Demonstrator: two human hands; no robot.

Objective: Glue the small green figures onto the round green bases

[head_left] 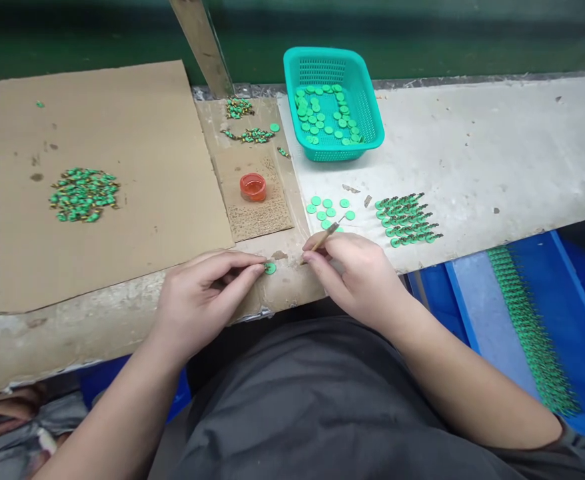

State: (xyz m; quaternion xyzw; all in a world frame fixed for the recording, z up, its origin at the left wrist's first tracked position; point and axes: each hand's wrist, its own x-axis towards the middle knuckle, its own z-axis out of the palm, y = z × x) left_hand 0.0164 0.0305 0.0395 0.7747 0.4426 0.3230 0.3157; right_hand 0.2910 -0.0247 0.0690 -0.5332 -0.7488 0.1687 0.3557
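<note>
My left hand [200, 297] rests on the bench edge and pinches a small green disc [270, 268] between thumb and fingertips. My right hand [352, 270] is closed round a thin brown stick [326, 234] whose tip points up toward several loose green discs [328, 208] on the white board. The two hands sit a short gap apart at the front edge of the bench.
A teal basket [367, 100] holding green discs stands at the back. A small red pot [253, 187] sits on brown card. Rows of finished green pieces [408, 219] lie to the right, a heap [83, 194] on cardboard to the left. A blue tray [477, 300] is below right.
</note>
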